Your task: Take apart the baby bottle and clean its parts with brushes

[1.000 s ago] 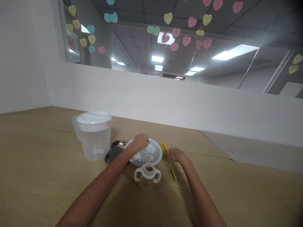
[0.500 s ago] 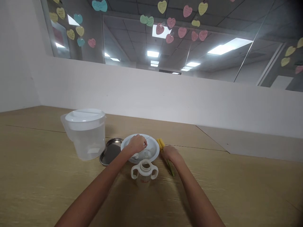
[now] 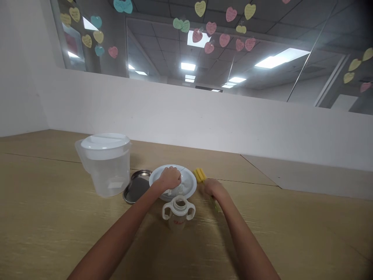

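My left hand (image 3: pixel 171 177) is closed like a fist over the white bowl (image 3: pixel 190 186); what it holds, if anything, is hidden. Some clear and white pieces (image 3: pixel 180 190) lie in the bowl, too indistinct to name. My right hand (image 3: pixel 214 188) is closed around the handle of a bottle brush with a yellow sponge head (image 3: pixel 199 175). The brush head points away from me, just right of the bowl. In front of the bowl a baby bottle (image 3: pixel 178 214) with two white handles stands upright, its mouth uncovered.
A large translucent pitcher (image 3: pixel 109 171) with a white lid stands at the left. Between it and the bowl lies a kidney-shaped metal tray (image 3: pixel 137 188). Behind the wooden table (image 3: pixel 291 233) runs a white wall (image 3: pixel 186 116) with windows bearing heart-shaped notes.
My right hand has shifted slightly right along with the bottle brush, whose yellow head has turned to show its broader side. My left hand stays over the bowl, its fingers curled tighter.
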Demonstrator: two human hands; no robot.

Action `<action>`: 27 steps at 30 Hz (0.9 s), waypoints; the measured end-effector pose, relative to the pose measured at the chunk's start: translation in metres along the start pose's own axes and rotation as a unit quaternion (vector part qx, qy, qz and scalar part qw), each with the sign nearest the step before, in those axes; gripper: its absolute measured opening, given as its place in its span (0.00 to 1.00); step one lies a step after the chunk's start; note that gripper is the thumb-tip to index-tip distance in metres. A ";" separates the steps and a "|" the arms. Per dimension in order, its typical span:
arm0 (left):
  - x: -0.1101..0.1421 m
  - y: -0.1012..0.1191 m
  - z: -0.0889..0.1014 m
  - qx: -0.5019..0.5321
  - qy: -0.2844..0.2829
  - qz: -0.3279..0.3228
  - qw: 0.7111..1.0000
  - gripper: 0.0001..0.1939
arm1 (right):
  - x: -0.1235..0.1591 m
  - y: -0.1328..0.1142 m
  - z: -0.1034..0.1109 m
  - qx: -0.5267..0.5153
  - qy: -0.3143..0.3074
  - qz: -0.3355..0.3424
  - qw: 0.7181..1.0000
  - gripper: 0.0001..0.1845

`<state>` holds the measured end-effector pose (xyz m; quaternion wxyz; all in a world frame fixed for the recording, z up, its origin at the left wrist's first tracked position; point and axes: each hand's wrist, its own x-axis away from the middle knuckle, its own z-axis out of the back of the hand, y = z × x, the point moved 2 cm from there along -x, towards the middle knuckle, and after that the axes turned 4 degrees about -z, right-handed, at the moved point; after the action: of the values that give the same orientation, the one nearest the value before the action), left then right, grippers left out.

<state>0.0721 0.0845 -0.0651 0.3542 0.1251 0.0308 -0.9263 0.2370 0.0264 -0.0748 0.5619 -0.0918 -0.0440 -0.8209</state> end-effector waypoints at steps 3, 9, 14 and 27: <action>0.001 -0.002 0.010 0.008 -0.007 0.019 1.000 0.12 | 0.009 0.004 0.017 -0.014 0.000 -0.010 1.000 0.16; 0.006 -0.010 0.029 0.058 -0.022 0.044 0.997 0.11 | 0.042 0.007 0.048 -0.043 0.025 0.008 0.999 0.17; 0.013 -0.013 0.050 0.132 0.010 0.043 0.990 0.12 | 0.080 -0.011 0.060 -0.059 0.059 0.085 0.993 0.13; 0.047 -0.002 0.106 0.178 0.229 0.053 0.955 0.18 | 0.113 -0.040 0.058 -0.076 0.212 0.139 0.964 0.15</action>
<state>0.0149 0.0405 0.0253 0.3581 0.3964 -0.0614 -0.8431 0.1656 -0.0524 0.0057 0.6584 0.0370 0.1518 -0.7362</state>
